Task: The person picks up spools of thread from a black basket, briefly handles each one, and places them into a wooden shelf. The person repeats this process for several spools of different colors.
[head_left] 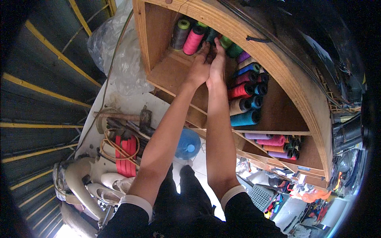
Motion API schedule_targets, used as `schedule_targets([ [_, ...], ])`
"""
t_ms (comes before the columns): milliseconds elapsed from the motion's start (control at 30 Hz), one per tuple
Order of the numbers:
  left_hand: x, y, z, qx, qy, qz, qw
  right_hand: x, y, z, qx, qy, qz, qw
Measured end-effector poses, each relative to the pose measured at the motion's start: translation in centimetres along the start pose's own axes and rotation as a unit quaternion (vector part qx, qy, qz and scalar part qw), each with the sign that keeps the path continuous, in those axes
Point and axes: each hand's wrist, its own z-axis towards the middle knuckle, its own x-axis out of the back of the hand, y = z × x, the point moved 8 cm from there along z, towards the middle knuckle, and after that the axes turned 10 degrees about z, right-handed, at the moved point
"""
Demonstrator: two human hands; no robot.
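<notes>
both forearms are stretched up into the wooden shelf (166,75), where the left hand (199,65) and right hand (217,59) are pressed together among thread spools (grip cannot be told), so the pink spool (193,40) near the back could be knocked over.

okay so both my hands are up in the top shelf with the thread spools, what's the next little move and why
Probably close the fingers on one spool and draw it straight out. Both the left hand and right hand are pressed together deep in the wooden shelf, between the pink spool and the stacked spools. What the fingertips touch is hidden, so pull gently to avoid toppling neighbours.
</notes>
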Motion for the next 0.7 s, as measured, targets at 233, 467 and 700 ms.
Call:
schedule_targets([
  [233,0.8,1.3,-0.4,-0.031,0.034,0.028,0.999,-0.1,0.0,-1.0,0.002,0.043,0.021,0.999],
  [467,1.1,1.6,-0.5,-0.033,0.083,0.003,0.996,-0.7,-0.9,-1.6,-0.016,0.05,0.022,0.998],
  [700,1.4,0.5,0.3,-0.056,0.129,0.027,0.99,-0.7,-0.8,-1.4,-0.008,0.072,0.0,0.997],
])
